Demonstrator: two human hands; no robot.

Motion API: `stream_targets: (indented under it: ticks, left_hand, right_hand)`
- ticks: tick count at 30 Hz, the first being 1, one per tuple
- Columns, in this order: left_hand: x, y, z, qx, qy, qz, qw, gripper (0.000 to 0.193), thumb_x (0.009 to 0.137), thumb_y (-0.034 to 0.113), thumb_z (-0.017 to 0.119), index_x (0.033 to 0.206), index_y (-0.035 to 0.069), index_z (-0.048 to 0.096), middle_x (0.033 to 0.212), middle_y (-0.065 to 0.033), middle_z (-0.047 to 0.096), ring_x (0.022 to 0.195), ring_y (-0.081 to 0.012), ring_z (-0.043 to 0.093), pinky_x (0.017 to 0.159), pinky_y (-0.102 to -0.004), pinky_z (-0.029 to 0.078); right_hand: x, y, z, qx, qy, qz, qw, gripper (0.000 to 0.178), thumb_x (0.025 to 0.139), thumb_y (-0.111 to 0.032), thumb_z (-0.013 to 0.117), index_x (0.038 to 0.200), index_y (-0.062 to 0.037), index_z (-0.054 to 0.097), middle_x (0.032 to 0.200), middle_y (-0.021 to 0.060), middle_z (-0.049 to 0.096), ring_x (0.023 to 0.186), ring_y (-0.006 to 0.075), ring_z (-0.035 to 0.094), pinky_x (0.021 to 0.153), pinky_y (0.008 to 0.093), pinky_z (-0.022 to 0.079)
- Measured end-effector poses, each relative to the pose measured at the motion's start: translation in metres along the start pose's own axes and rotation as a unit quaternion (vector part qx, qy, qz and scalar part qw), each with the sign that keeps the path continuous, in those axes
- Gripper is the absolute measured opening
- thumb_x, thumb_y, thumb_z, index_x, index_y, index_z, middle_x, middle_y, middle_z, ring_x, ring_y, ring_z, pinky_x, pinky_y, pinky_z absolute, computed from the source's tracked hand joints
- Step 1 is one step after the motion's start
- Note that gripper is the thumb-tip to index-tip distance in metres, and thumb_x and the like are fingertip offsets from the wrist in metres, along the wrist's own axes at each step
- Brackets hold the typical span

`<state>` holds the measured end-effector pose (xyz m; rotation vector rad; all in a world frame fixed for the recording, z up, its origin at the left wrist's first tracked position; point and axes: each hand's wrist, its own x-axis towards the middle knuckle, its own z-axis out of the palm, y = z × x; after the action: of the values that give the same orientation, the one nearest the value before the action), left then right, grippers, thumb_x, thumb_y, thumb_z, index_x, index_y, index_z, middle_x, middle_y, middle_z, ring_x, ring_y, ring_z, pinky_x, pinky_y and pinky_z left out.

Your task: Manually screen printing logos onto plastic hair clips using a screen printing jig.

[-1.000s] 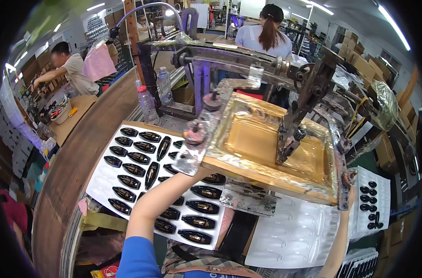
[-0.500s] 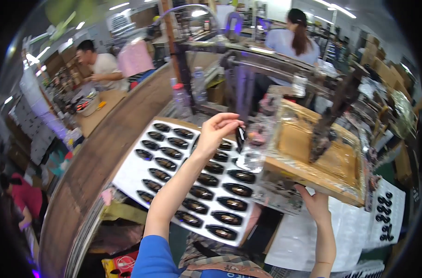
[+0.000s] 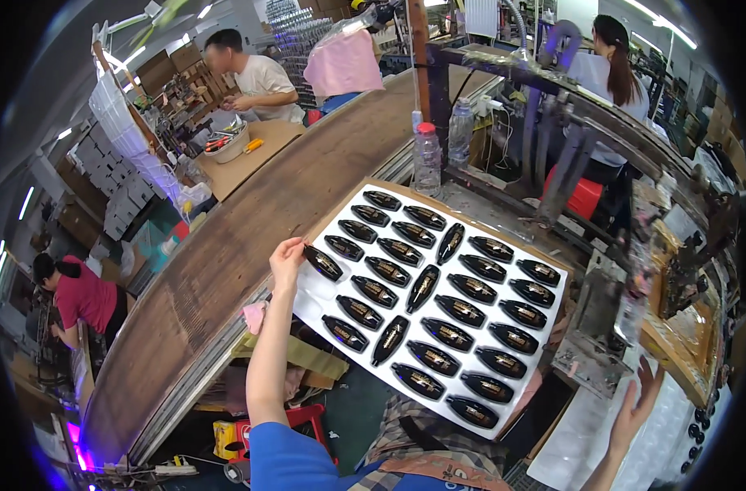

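My left hand (image 3: 288, 255) pinches the end of a glossy black oval piece (image 3: 323, 263) with gold print, at the left edge of a white tray (image 3: 310, 304). Whether the piece rests fully on the tray I cannot tell. Rows of similar black pieces (image 3: 447, 334) lie on the tray, most slanted one way and a few turned across. My right hand (image 3: 635, 401) holds nothing, its fingers apart, below the wooden frame (image 3: 676, 360) of a screen-printing machine at the right. A metal plate (image 3: 590, 360) of that machine sits between the tray and my right hand.
A curved brown belt (image 3: 226, 286) runs along the tray's left side. Behind the tray stand a red-capped clear bottle (image 3: 427, 159) and another clear bottle (image 3: 461, 131). Machine bars (image 3: 569, 155) rise at the far right. Several people work farther off.
The view has swung left. My left hand has carried the black piece from beside the machine to the tray's left edge. My right hand has come away from the wooden frame and opened.
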<state>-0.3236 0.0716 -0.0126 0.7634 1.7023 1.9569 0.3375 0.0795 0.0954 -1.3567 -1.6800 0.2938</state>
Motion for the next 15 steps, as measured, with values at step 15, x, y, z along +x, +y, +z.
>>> stream_targets:
  ticks: [15]
  left_hand:
    - [0.000,-0.029,0.025,0.409,-0.015,0.227,0.884,0.027,0.081,0.011,0.051,0.104,0.000,0.058,0.105,-0.0140,0.060,0.100,-0.0224,0.056,0.086,-0.0317,0.042]
  right_hand:
    - [-0.055,-0.005,-0.034,-0.024,0.105,0.117,0.987,0.041,0.088,-0.012,0.046,0.125,0.0011,0.037,0.123,0.0149,0.045,0.092,0.0193,0.056,0.082,0.0294,0.044]
